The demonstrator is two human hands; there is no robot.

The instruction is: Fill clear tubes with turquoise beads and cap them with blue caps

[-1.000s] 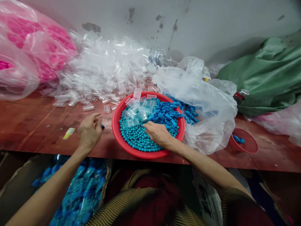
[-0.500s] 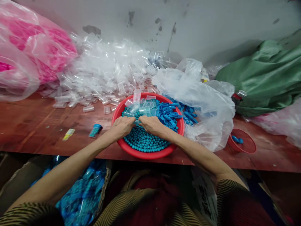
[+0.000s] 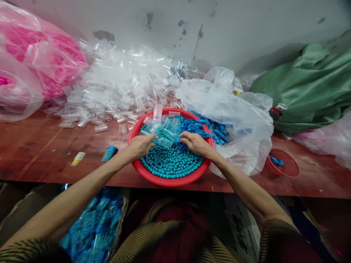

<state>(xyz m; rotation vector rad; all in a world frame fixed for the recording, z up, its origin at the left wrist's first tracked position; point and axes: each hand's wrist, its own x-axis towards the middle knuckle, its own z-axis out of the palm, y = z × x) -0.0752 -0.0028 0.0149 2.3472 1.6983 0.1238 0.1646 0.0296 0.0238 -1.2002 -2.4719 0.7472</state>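
While red basin (image 3: pixel 175 181) holds beads (image 3: pixel 172 166), clear cups (image 3: pixel 165 143), blue pieces (image 3: pixel 194 127), hands (image 3: pixel 140 147) curl above, grip unclear.

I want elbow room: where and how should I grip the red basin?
Probably by the raised near rim of the red basin, left and right of its middle, coming from your side. That stretch is exposed near the edge of the table; clear tubes lie behind, a plastic bag at right. Keep it level: blue beads lie loose inside.

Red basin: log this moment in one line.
left hand: over basin | right hand: by blue parts | basin: beads, tubes | grips: unclear
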